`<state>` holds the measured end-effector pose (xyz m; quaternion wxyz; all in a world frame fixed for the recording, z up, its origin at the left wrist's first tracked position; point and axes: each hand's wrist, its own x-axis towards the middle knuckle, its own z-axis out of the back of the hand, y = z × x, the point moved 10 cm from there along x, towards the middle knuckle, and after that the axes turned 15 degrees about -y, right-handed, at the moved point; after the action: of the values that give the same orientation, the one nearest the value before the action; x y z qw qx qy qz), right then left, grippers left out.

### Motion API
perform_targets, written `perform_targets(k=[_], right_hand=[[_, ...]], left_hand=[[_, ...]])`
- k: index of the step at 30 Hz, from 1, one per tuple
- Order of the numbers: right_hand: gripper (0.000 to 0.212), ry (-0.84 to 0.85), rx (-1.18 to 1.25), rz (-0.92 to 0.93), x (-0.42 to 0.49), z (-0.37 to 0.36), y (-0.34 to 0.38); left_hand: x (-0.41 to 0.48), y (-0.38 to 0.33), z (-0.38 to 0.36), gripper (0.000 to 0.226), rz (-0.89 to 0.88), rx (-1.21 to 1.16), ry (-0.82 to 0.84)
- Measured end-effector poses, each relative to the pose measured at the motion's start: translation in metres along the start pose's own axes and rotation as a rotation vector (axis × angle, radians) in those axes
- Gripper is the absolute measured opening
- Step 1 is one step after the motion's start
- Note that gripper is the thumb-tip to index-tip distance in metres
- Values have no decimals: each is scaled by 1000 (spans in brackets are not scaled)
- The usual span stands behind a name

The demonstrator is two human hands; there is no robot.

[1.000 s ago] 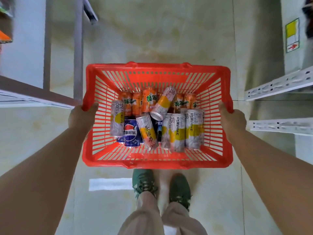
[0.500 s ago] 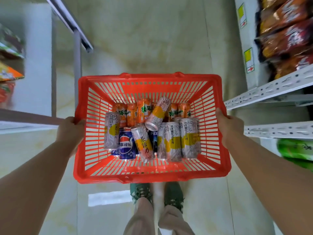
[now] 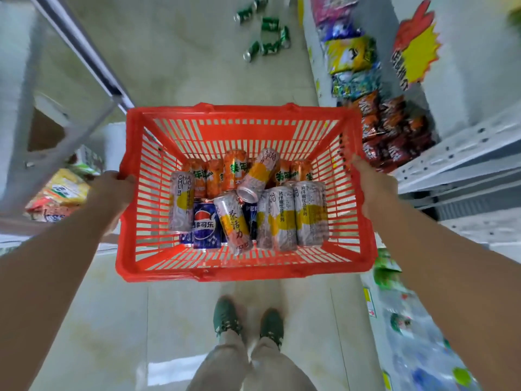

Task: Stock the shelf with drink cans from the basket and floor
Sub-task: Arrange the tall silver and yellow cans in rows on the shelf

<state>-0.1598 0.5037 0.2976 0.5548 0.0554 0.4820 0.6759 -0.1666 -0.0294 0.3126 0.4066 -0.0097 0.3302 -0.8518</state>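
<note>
Left hand (image 3: 112, 190): fingers curled over the left rim of the red basket (image 3: 242, 273) — grasping it.
Right hand (image 3: 373, 190): fingers gripping the right rim.
Basket: held above the floor (image 3: 183, 66), drink cans (image 3: 279, 215) heaped inside.
Floor ahead: green cans (image 3: 266, 35) scattered beside the snack shelf (image 3: 465, 153).

Curled left grip (image 3: 112, 190) (right grip (image 3: 376, 189) too)

In basket (image 3: 245, 273): blue cans (image 3: 204, 224) largely buried beneath silver cans (image 3: 282, 218); orange cans (image 3: 214, 179) at its far wall half covered. Beyond basket: green cans (image 3: 270, 24) on floor (image 3: 197, 52), labels too small to read. Right of basket: snack packets (image 3: 394, 131) blurred, print illegible; lower goods (image 3: 423, 362) cut by frame edge.
</note>
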Motion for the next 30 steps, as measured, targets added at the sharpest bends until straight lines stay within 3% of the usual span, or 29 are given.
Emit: perform_targets(k=[6, 10, 13, 16, 19, 23, 30], right_hand=[[67, -24, 111, 27, -42, 47, 99], [99, -40, 75, 13, -46, 49, 133], [82, 17, 23, -57, -32, 23, 147], [84, 70, -4, -93, -19, -12, 163], [51, 114, -40, -57, 1, -52, 197], [60, 117, -70, -59, 26, -96, 239], [45, 90, -56, 7, 52, -182, 350]], left_hand=[[-9, -73, 69, 44, 35, -156, 27], [-3, -105, 83, 44, 40, -192, 50], [18, -117, 75, 59, 50, -108, 63], [38, -129, 74, 70, 98, 43, -87], [56, -164, 63, 62, 148, 116, -174], [100, -201, 43, 60, 146, 154, -208], [198, -273, 12, 61, 140, 117, -200]])
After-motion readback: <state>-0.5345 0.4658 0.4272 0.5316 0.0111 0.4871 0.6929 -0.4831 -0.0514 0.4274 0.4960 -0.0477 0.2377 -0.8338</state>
